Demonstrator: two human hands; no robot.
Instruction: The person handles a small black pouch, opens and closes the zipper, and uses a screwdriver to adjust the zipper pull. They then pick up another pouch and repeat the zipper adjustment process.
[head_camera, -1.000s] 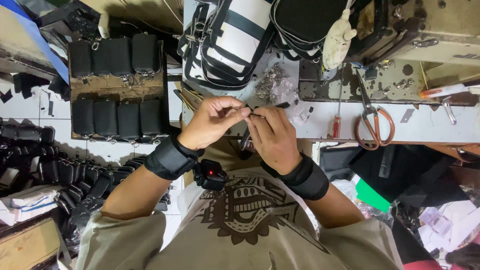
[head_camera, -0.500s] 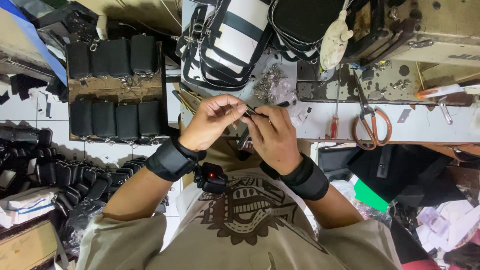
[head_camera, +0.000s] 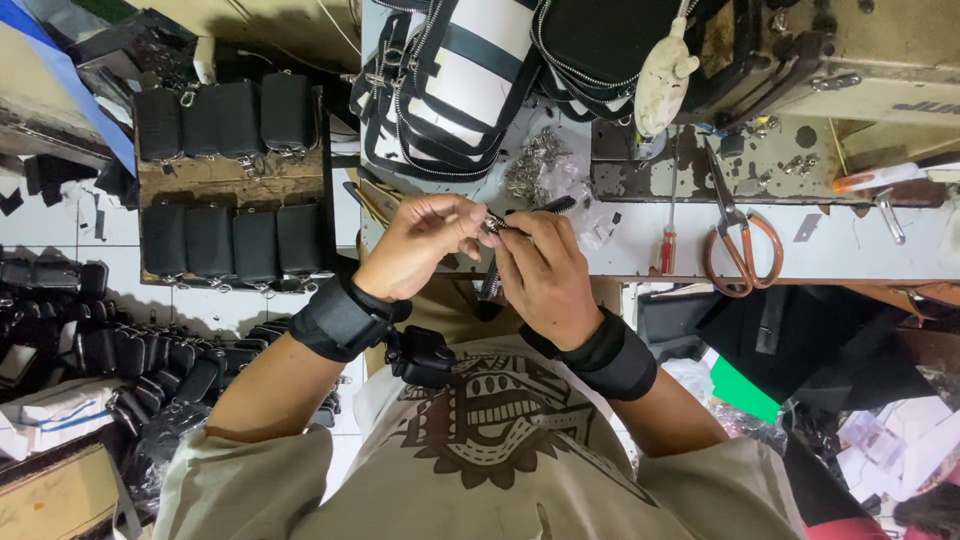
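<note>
Small metal slider (head_camera: 493, 222) between hands (head_camera: 480, 250)

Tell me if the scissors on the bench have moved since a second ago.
No. The scissors lie in the same spot beside the red screwdriver.

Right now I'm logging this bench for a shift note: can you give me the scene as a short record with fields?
left hand: pinches a small metal zipper slider
right hand: holds the black zipper tape at the slider
wrists: black bands on both
bench: scissors with orange handles, red-handled screwdriver, pile of metal sliders
behind: black-and-white bags
floor side: rows of black pouches
</note>
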